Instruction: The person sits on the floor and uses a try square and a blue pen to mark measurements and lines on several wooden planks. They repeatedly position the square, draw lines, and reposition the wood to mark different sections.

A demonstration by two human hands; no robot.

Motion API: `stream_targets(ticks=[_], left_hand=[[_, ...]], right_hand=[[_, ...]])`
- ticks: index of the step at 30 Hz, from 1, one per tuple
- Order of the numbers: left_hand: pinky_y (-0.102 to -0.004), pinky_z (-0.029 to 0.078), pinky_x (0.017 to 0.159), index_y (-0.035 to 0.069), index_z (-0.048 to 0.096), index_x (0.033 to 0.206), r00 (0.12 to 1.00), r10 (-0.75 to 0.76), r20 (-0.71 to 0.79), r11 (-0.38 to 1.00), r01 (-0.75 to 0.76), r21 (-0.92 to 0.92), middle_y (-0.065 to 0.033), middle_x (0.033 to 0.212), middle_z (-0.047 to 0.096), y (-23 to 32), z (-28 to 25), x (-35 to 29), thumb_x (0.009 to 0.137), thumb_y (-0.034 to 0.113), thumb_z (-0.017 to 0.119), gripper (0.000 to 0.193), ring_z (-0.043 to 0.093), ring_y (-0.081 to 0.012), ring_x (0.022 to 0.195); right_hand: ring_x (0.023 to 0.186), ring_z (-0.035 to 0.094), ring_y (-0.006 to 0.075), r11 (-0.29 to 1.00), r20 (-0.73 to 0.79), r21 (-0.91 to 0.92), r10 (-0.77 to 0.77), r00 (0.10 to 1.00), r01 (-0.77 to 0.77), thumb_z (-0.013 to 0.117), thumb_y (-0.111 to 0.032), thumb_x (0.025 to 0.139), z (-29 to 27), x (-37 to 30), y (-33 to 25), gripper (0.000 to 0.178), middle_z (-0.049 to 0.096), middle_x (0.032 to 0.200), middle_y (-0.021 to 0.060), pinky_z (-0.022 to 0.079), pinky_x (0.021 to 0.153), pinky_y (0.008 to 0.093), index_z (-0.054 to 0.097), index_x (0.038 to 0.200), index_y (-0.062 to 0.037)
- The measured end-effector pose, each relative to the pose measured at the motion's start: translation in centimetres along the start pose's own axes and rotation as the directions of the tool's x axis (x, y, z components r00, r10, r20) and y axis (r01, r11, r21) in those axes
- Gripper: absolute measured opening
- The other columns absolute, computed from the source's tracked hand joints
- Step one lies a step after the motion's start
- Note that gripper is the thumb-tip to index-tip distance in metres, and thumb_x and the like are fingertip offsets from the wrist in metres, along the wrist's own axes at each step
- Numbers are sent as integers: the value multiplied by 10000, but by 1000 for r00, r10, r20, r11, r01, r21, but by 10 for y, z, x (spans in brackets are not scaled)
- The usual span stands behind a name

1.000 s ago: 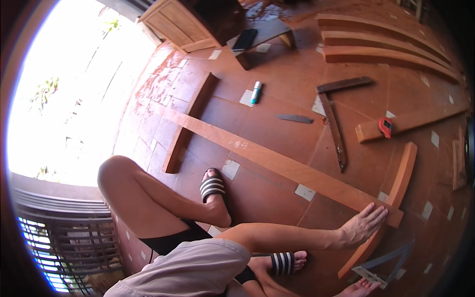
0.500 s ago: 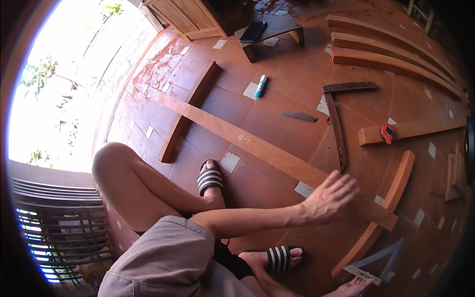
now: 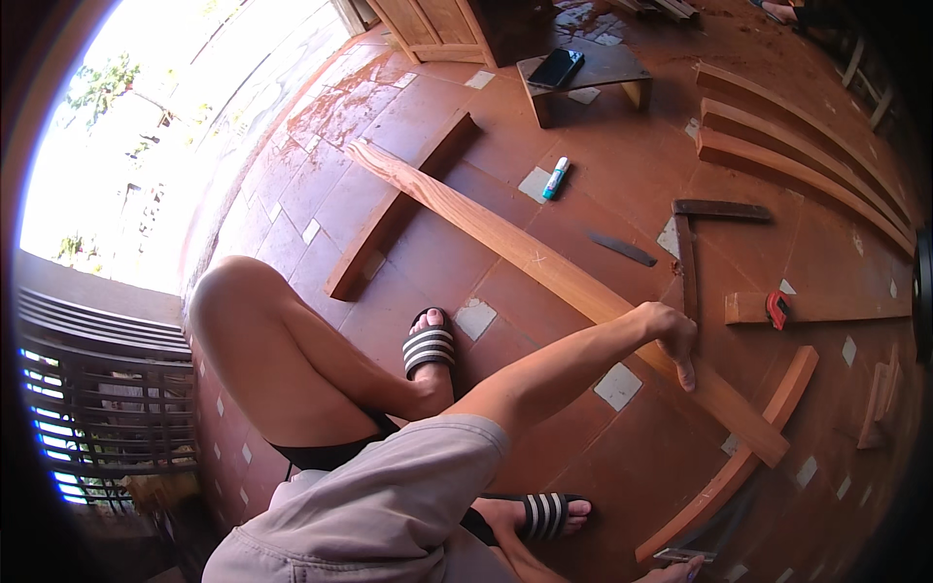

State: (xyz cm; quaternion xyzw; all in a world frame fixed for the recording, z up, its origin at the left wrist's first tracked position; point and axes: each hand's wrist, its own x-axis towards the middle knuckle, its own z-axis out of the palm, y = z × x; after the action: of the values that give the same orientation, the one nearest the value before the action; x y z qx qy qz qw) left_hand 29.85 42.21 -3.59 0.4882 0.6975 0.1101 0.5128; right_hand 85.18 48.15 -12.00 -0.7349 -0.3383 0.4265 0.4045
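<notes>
A long wooden beam point(image 3: 525, 255) with a pale cross mark on its upper face lies slantwise across two shorter wood pieces, one at the far left point(image 3: 374, 238) and one at the near right point(image 3: 719, 486). My left hand point(image 3: 673, 338) grips the beam toward its right end, fingers bent over the edge and partly hidden. At the lower edge, my right hand point(image 3: 677, 573) holds a set square point(image 3: 686, 555); most of that hand is cut off by the frame. Left of the beam is my sandalled foot point(image 3: 428, 346).
Beyond the beam lie a teal-and-white pen point(image 3: 556, 179), a grey blade point(image 3: 622, 249) and a dark L-shaped square point(image 3: 687, 255). A red tape measure point(image 3: 777, 310) sits on another beam point(image 3: 846, 308). Several curved boards point(image 3: 797, 173) lie far right. A low stool point(image 3: 607, 68) holds a phone point(image 3: 556, 68).
The beam has turned over, showing a different face. My left hand, earlier raised with fingers spread, now grips it. My right hand and the set square have dropped toward the lower edge.
</notes>
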Motion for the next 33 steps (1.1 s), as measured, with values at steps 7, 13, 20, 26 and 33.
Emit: stream_targets(ticks=[7, 13, 20, 26, 33], left_hand=[[-445, 440, 1243, 48, 681, 1499, 997, -29, 74, 992, 38, -121, -190, 1576, 632, -13, 1, 18, 662, 761, 935, 1129, 542, -369, 1506], [-416, 411, 1269, 75, 678, 1514, 991, -66, 115, 989, 81, -126, -174, 1628, 590, -14, -2, 23, 616, 774, 957, 1173, 512, -357, 1537], [-444, 484, 1202, 0, 690, 1468, 996, -66, 65, 993, 73, -97, -218, 1510, 671, -9, -2, 11, 632, 777, 942, 1169, 597, -386, 1445], [-461, 591, 1014, -14, 743, 1221, 958, 50, -281, 980, 7, 198, -185, 1149, 798, 5, 46, -21, 630, 666, 969, 929, 771, -372, 1109], [-438, 570, 901, 64, 649, 1068, 666, 374, -646, 893, -70, 444, -112, 974, 707, -17, 120, -21, 673, 492, 954, 657, 727, -307, 1008]], right_hand=[[1359, 622, 294, 996, 28, -93, 4, 1000, -1, 646, -383, 1123, 24, -10, 6, 567, 647, 1477, 159, 484, 1186, 430, 603, 1496, 41], [1358, 625, 297, 992, 40, -125, 5, 999, 0, 650, -379, 1121, 34, -12, 8, 565, 649, 1477, 161, 486, 1185, 431, 607, 1492, 45], [1356, 627, 300, 989, 50, -148, 5, 999, 2, 653, -375, 1118, 38, -12, 11, 564, 650, 1476, 163, 488, 1184, 432, 613, 1487, 49], [1355, 629, 302, 988, 57, -154, 10, 998, -1, 657, -372, 1115, 40, -10, 14, 563, 652, 1475, 165, 490, 1183, 434, 617, 1483, 52], [1354, 631, 305, 986, 67, -169, 7, 998, 5, 661, -368, 1112, 38, -7, 16, 561, 654, 1475, 167, 492, 1182, 435, 622, 1478, 56]])
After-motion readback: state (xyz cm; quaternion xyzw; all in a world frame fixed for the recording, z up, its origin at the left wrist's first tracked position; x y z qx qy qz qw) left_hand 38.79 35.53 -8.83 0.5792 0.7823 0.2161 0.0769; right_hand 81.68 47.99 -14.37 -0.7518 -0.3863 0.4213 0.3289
